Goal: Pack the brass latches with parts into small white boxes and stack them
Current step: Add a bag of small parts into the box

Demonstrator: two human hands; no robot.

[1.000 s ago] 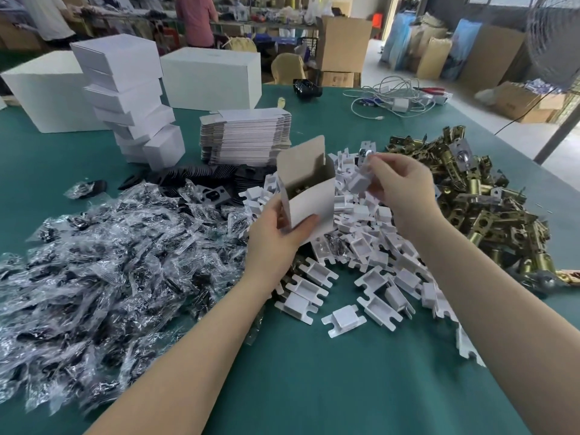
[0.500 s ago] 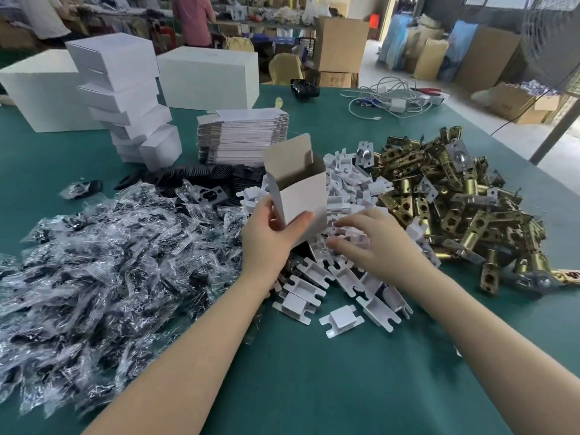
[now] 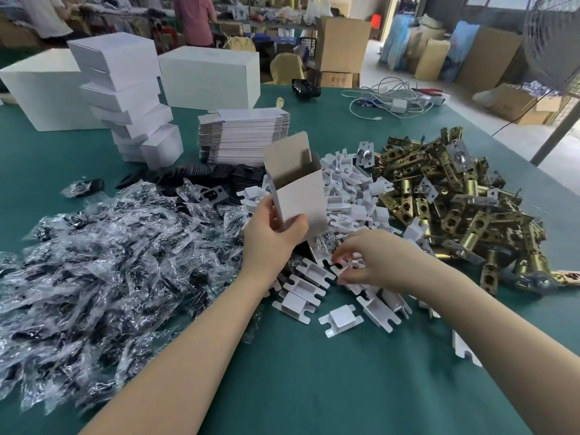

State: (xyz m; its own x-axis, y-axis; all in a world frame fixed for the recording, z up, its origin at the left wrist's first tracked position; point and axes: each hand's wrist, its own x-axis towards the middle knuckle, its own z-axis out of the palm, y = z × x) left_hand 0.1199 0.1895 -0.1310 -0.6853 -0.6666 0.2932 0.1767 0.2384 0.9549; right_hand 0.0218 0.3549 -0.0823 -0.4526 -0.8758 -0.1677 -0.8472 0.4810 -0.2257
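Left hand first: it grips the small white box low on its body, thumb across the near face and fingers wrapped behind, so the mouth tips up and toward me with the top flap standing open and out of the way. I hold it right above the seam between the piles so that whatever I pick has only a short way to travel. My right hand is down in the heap of white plastic parts, fingers curled and pinching at one of the pieces on the near edge; whether I have it lifted free or am only closing on it I cannot tell, because my fingers cover the contact. The brass latches lie in their own mound to the right on the green counter, touching the white heap along one side, within reach of the same hand. On my left the bagged hardware packets spread wide, with black plates behind them, so every component sits in an arc around the box. Behind those waits the stack of flat, unfolded cartons, and further left the finished boxes are piled in a leaning column, where I judge this one should go once closed. From this angle I cannot see what the box already holds, so I would guess the packing of it is midway at most.
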